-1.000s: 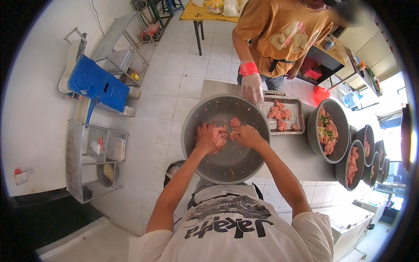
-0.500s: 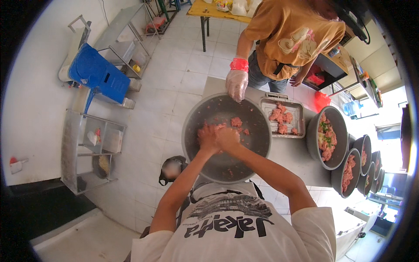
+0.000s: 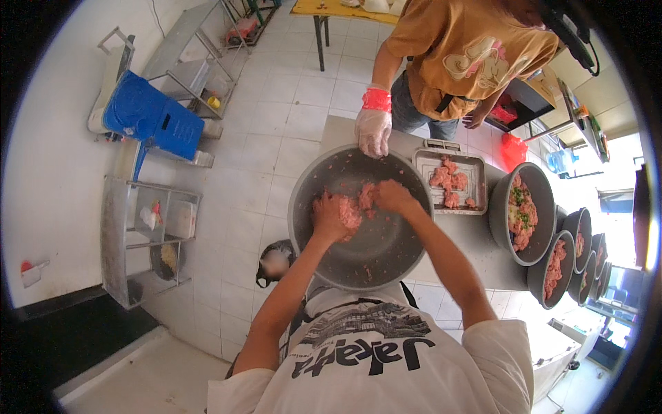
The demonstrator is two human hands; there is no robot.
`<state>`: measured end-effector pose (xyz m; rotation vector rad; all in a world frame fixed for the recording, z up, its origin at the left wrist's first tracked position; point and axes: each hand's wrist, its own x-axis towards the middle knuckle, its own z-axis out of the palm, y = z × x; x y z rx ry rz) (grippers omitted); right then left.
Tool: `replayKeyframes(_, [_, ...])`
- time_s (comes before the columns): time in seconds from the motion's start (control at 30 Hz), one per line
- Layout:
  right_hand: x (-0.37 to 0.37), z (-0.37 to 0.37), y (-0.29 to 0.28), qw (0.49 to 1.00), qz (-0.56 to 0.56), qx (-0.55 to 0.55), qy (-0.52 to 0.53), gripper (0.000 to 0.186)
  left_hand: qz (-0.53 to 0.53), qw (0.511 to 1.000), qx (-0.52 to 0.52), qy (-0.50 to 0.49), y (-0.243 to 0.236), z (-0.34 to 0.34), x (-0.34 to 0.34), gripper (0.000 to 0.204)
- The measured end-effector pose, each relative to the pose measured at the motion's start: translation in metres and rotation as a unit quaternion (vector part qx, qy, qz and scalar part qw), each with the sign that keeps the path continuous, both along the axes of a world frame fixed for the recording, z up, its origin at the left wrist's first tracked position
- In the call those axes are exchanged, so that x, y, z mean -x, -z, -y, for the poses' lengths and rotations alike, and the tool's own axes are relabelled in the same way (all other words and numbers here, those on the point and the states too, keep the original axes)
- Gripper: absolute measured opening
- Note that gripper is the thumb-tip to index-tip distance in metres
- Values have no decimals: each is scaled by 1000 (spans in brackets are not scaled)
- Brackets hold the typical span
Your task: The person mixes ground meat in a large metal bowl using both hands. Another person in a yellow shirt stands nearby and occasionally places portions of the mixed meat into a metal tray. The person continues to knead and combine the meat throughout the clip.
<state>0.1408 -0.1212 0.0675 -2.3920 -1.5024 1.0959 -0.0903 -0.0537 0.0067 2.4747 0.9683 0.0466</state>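
Observation:
A large grey bowl (image 3: 407, 248) stands in front of me, with pink ground meat (image 3: 350, 209) in its far left part and bits stuck to its wall. My left hand (image 3: 332, 219) curls around the main lump of that meat. To the right of it, my right hand (image 3: 393, 196) has its fingers bent onto a smaller clump of ground meat (image 3: 367, 196); part of the fingers is hidden. Across from me, a co-worker's gloved hand (image 3: 373, 136) with a red wrist band rests on the bowl's far rim.
A metal tray (image 3: 452, 207) with meat portions lies right of the bowl on the steel table (image 3: 448, 255). Farther right stand several grey bowls (image 3: 522, 215) of meat, one topped with chopped greens. A blue machine (image 3: 153, 116) and metal shelf (image 3: 148, 238) are at the left.
My hands were together in the meat and are now apart. The right hand has moved right onto a small clump; the left stays around the main lump. The co-worker's gloved hand stays at the rim.

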Motion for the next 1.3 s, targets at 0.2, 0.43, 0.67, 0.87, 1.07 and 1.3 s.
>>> replayKeyframes(0.2, [27,50,-40,986,-38,-142,77,28,-10,996,76,-50,-14,0,-2,113])
replayKeyframes(0.43, [29,102,-94,977,-1,-192,90,29,-16,994,98,-56,-36,2,-5,115])
replayKeyframes(0.67, [47,118,-118,975,77,-205,44,26,153,976,64,142,-108,0,9,65])
replayKeyframes(0.87, [69,131,-140,965,83,-241,62,21,215,946,-62,232,-134,2,5,41])
replayKeyframes(1.07, [92,136,-157,943,95,-296,120,20,248,918,-132,280,-149,-7,-2,24])
replayKeyframes(1.3, [133,135,-153,913,187,-302,199,19,288,899,-147,296,-165,-9,-1,23])
